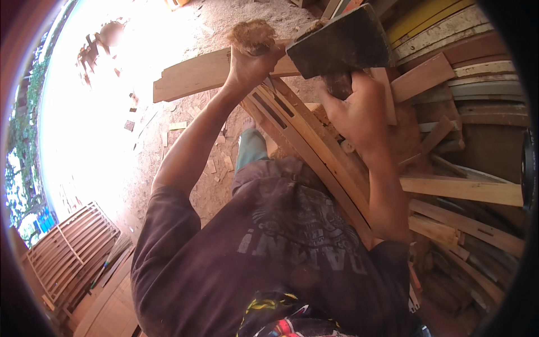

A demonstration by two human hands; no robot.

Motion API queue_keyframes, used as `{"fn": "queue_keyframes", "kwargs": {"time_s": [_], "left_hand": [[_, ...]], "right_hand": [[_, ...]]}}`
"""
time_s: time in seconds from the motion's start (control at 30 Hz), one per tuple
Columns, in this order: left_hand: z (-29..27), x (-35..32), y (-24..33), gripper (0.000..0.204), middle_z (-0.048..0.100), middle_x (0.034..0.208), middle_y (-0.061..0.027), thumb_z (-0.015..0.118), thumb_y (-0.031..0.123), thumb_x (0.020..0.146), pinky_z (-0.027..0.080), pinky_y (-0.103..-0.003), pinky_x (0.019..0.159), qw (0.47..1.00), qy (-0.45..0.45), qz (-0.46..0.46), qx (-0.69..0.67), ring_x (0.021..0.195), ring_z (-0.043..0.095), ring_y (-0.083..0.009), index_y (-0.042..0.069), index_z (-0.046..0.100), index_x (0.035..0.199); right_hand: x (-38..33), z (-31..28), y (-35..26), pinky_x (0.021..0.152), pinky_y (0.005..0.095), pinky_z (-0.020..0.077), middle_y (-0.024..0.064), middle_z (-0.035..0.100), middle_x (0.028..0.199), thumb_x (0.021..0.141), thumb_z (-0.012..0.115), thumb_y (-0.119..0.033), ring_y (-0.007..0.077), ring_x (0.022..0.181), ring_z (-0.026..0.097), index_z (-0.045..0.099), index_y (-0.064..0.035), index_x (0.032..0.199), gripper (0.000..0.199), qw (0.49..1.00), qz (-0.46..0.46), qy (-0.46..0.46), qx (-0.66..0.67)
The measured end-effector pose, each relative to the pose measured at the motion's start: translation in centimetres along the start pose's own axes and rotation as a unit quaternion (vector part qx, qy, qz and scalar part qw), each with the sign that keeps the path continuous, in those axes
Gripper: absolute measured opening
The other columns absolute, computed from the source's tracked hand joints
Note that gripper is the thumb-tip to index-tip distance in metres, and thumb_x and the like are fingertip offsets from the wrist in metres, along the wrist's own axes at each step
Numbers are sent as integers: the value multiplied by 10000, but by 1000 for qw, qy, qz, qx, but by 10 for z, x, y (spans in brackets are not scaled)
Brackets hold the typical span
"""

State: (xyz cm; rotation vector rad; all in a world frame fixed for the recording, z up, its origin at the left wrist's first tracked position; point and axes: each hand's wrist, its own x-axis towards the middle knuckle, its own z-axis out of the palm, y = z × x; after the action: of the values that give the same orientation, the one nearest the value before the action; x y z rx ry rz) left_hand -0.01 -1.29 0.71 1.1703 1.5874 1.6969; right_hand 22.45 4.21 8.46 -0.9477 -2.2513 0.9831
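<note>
My left hand [251, 68] is wrapped round a chisel [251, 35] whose wooden handle end is frayed and bushy. A thin part of its blade seems to show below the fist, over the wood. My right hand [359, 109] grips the short handle of a mallet [342, 48] with a big, dark, block-shaped head, raised right of the chisel. Beneath the hands runs a long timber [314, 140] with narrow slots cut in its face. Across its far end lies a wide, pale board [193, 73], passing behind my left hand.
Stacked planks and offcuts [438, 78] crowd the right side, with more timbers [466, 191] jutting in below. Wood chips lie on the dirt floor [185, 135]. A slatted wooden panel [70, 253] leans at the lower left. My bare foot [249, 123] is beside the timber.
</note>
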Motion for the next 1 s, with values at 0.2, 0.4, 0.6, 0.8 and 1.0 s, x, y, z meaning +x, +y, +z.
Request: {"fn": "queue_keyframes", "kwargs": {"time_s": [0.2, 0.4, 0.6, 0.8, 1.0], "left_hand": [[-4, -4, -22, 178, 704, 840, -22, 813, 144, 888, 541, -326, 675, 997, -9, 4, 73, 767, 660, -126, 19, 703, 953], [-2, -10, -36, 195, 720, 850, -30, 832, 174, 895, 560, -355, 688, 992, -27, 42, 117, 783, 683, -141, 38, 718, 975], [6, -21, -32, 237, 763, 1058, -114, 773, 165, 893, 593, -418, 872, 944, -52, 203, 257, 1020, 738, -306, 62, 735, 1103], [-9, -7, -38, 74, 737, 973, -120, 765, 93, 850, 534, -384, 696, 939, 18, 212, 271, 816, 682, -257, 53, 722, 895], [9, 3, 2, 262, 623, 661, -21, 836, 108, 876, 459, -283, 483, 999, 30, 3, -33, 507, 566, -91, 34, 629, 733]], "right_hand": [[0, 1, 8, 798, 330, 592, 143, 802, 978, 902, 820, -72, 156, 905, 761, 737, 68, 1064, 230, 1000, 1, -7, 10], [20, -18, -26, 758, 316, 600, 92, 802, 888, 894, 819, -66, 163, 817, 770, 762, 41, 978, 148, 991, -102, 74, 36], [18, 14, -25, 734, 417, 611, 181, 749, 831, 854, 813, -152, 365, 721, 736, 739, -3, 913, 177, 978, -99, -9, -185], [11, -4, -9, 752, 464, 591, 204, 747, 877, 848, 810, -135, 405, 846, 744, 717, 7, 948, 197, 977, -106, -34, -183], [-7, -17, 12, 726, 458, 591, 202, 764, 860, 852, 845, -204, 417, 807, 752, 739, -1, 957, 253, 999, -28, 33, -16]]}}
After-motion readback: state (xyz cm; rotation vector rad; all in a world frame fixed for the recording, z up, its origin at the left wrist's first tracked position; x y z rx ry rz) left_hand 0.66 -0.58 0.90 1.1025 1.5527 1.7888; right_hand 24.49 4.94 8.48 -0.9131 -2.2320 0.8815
